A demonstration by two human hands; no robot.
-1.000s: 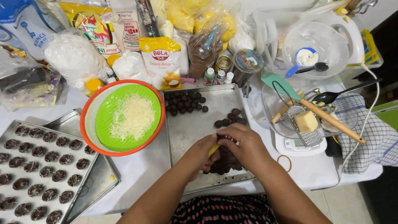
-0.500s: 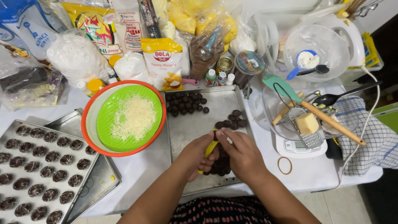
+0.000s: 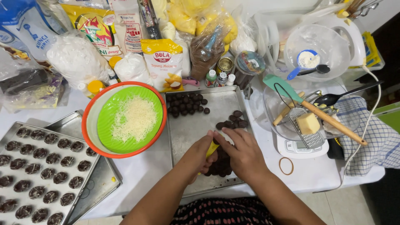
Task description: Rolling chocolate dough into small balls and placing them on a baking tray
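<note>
My left hand grips a small yellow tool over a lump of dark chocolate dough at the front of a metal baking tray. My right hand rests on the dough, fingers beside the tool. Small dark dough balls cluster at the tray's back left, and a few flattened dark pieces lie at its back right.
A green plate of grated cheese sits in an orange-rimmed bowl. A tray of shaped dark cookies lies at left. A kitchen scale with grater, cheese block and spatula stands at right. Bags of ingredients line the back. A rubber band lies nearby.
Both hands shifted slightly on the dough, the left drawing the yellow tool a little nearer. Everything else stays in place.
</note>
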